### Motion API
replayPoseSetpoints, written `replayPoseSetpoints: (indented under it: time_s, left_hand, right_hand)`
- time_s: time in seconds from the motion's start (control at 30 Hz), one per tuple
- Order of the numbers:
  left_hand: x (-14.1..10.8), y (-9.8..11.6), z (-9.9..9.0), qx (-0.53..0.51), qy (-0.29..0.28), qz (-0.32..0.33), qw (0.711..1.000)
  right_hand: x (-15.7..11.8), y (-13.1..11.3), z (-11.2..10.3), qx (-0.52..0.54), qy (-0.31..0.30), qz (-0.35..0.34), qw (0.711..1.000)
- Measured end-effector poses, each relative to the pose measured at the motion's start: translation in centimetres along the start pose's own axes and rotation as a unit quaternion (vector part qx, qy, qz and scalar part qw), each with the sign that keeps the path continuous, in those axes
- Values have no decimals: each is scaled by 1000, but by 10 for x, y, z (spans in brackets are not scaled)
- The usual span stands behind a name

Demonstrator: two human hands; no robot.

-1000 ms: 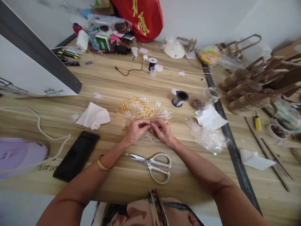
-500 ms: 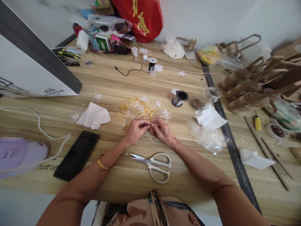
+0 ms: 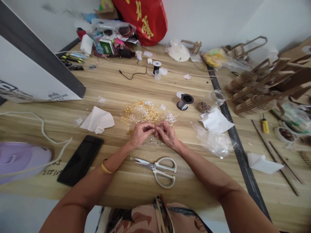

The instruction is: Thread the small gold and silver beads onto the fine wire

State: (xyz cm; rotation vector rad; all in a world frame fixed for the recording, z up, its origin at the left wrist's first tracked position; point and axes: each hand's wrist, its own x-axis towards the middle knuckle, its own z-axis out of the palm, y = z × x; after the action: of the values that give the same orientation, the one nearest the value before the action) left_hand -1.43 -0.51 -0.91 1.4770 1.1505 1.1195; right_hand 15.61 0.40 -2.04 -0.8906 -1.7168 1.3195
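My left hand [image 3: 141,134] and my right hand [image 3: 167,134] meet fingertip to fingertip at the middle of the table, both closed in a pinch. Whatever lies between the fingers is too small to make out. Just beyond them spreads a pile of gold and silver jewelry findings [image 3: 139,111], with silver pins [image 3: 170,117] close to my right fingers. A thin chain with small beads [image 3: 152,142] lies on the wood below the hands. Nearer my body rest scissors with pale handles [image 3: 157,166], their blades slightly apart and pointing left.
A black phone [image 3: 81,160] and a crumpled white paper [image 3: 97,119] lie to the left. To the right are a wire spool [image 3: 185,102], a jar of beads [image 3: 205,106], white paper [image 3: 216,121] and clear plastic bags [image 3: 218,144]. Small woven baskets [image 3: 252,100] stand at far right.
Both hands stay pinched together in nearly the same place. The whole view has shifted very slightly; nothing on the table has visibly moved.
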Motion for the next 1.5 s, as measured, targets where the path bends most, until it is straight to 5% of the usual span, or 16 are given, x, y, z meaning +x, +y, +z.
replayPoseSetpoints:
  time_s: [0.27, 0.47, 0.8, 0.97, 1.13, 1.3, 1.5]
  left_hand:
    - [1, -1, 0, -34, -17, -22, 999]
    - [1, -1, -1, -19, -10, -26, 999]
    - [-2, 3, 2, 55, -7, 25, 998]
    - [-3, 2, 2, 65, 4, 18, 998]
    - [-2, 4, -2, -89, 32, -58, 994]
    - [3, 9, -5, -323, 24, -100, 941]
    - [4, 11, -4, -404, -23, -123, 906]
  right_hand:
    - [1, -1, -1, 11, -3, 4, 1000]
    - [4, -4, -6, -93, 63, -49, 993]
    - [9, -12, -3, 156, 110, 26, 981]
    - [11, -11, -6, 177, 113, 34, 977]
    - [11, -13, -6, 178, 107, 31, 978]
    - [9, -17, -3, 177, 87, 40, 980]
    - [8, -14, 2, 129, 49, 15, 990]
